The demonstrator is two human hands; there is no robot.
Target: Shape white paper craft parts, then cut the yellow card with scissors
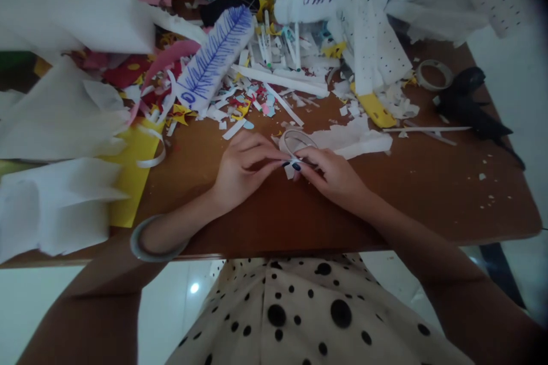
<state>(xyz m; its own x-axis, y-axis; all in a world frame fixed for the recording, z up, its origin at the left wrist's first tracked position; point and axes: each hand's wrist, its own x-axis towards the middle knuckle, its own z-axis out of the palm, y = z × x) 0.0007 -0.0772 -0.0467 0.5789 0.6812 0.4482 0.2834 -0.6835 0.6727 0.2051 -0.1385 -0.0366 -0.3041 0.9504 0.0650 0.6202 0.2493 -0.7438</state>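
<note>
At the front middle of the table, my left hand (244,168) and my right hand (336,177) meet fingertip to fingertip. Both pinch a small white piece of paper or tape (289,171), mostly covered by the fingers. Just behind the fingertips stands a thin pale ring like a tape roll (295,132), touching or very near my right fingers. Behind my right hand lies a torn strip of white paper (362,136). A grey bangle (139,242) circles my left wrist.
Paper scraps (261,102) cover the table's middle. A white paper roll with blue drawing (220,60) lies behind my left hand. White sheets (55,199) and yellow card (131,182) are at left. A tape roll (434,74) and black object (471,105) sit right.
</note>
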